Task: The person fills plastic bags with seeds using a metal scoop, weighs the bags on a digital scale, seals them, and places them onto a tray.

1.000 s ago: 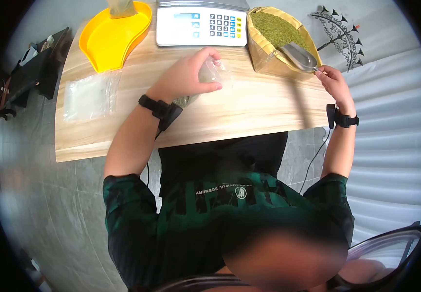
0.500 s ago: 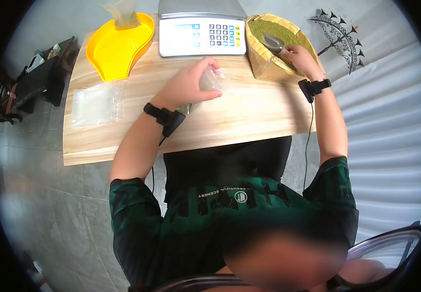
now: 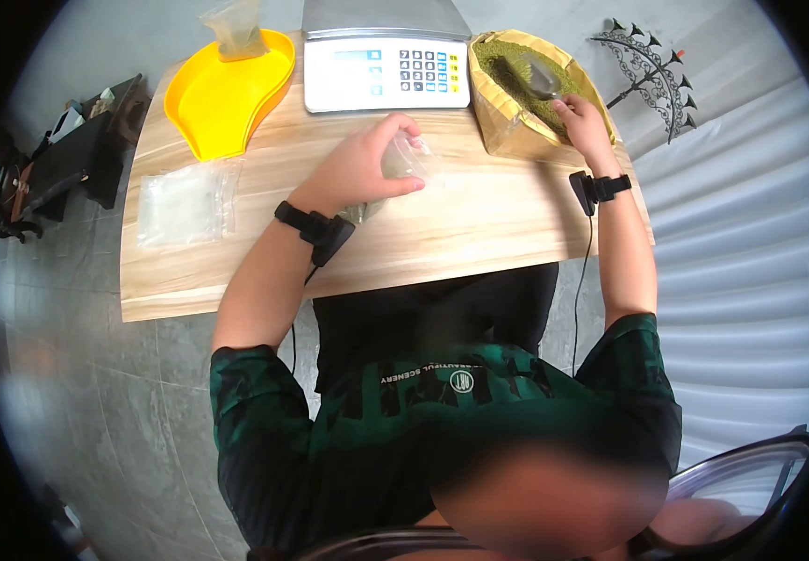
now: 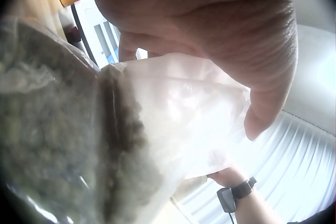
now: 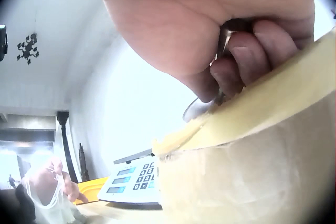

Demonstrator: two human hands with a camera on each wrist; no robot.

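One pale wood-grain worktop [image 3: 479, 220] carries everything, stretching across the upper half of the head view. At its top middle sits a white electronic scale [image 3: 353, 93] with a grey metal platform and a keypad. Just beside it, at the upper right, stands an open brown paper sack [image 3: 521, 136], its mouth showing green granular material [image 3: 507, 58]. A yellow teardrop-shaped plastic tray [image 3: 213, 93] lies at the upper left, its narrow end pointing down the frame. Below the tray, flat clear plastic bags [image 3: 180, 208] lie on the wood.

Near the centre, below the scale, the left hand [image 3: 357, 168] has a wide, rounded grip, thumb and fingers well apart as they hold a clear plastic pouch [image 3: 402, 164] at its mouth; the left wrist view shows dark green contents inside. Another clear packet [image 3: 234, 28], partly filled, rests at the top edge of the tray. Over the sack's right rim, the right hand [image 3: 588, 131] keeps a closed grip, fingers curled round the handle of a metal scoop [image 3: 542, 79], whose bowl is in the sack, at the green material.
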